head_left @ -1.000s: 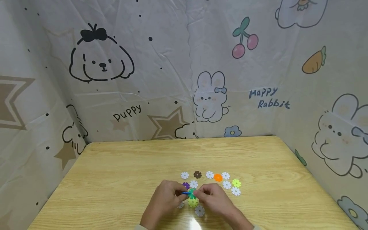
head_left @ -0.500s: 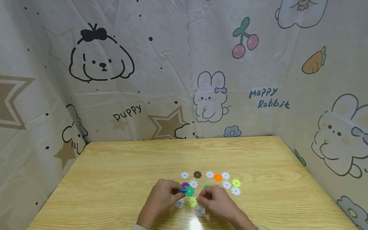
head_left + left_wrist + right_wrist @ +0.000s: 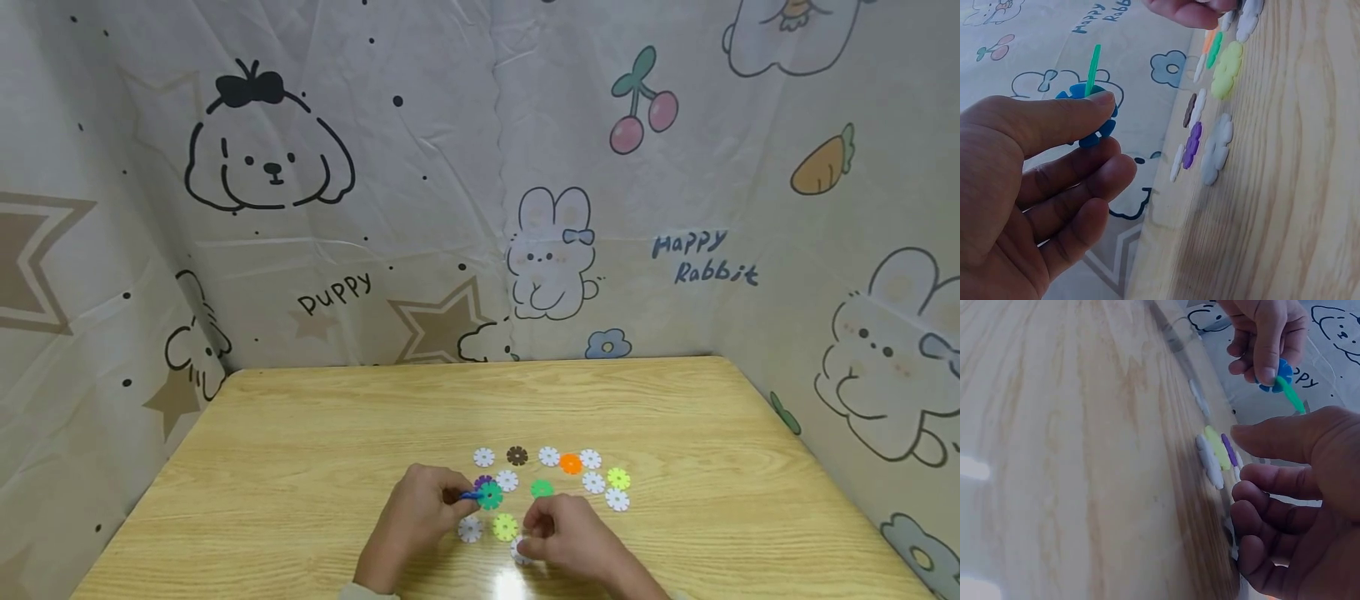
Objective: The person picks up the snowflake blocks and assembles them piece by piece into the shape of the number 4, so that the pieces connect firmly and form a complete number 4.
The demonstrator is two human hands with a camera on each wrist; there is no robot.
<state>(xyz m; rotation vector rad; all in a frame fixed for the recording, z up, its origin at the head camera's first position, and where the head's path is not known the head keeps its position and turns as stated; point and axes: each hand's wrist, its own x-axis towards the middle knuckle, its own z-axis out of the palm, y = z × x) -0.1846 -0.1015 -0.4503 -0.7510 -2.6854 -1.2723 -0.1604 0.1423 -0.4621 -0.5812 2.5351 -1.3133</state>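
Note:
My left hand [image 3: 416,517] pinches a blue notched plastic disc [image 3: 1089,139] between thumb and forefinger, above the table. A green notched disc [image 3: 491,496] is slotted into it, edge-on in the left wrist view. My right hand [image 3: 573,533] holds nothing; its thumb and fingers are apart and loosely bent in the right wrist view. In the head view it hovers over a white disc [image 3: 517,551], partly hiding it; I cannot tell whether it touches. A yellow-green disc [image 3: 506,527] lies between the hands, and another white disc [image 3: 470,529] beside the left hand.
On the wooden table [image 3: 300,467] behind the hands lie several loose discs: a purple one [image 3: 483,482], a brown one [image 3: 517,456], an orange one [image 3: 571,463], a green one [image 3: 542,488], a yellow one [image 3: 618,477] and several white ones. Printed cloth [image 3: 420,167] surrounds the table.
My right hand has let go of the green disc and moved right and toward the near white disc. My left hand has drawn slightly left with the joined blue and green discs.

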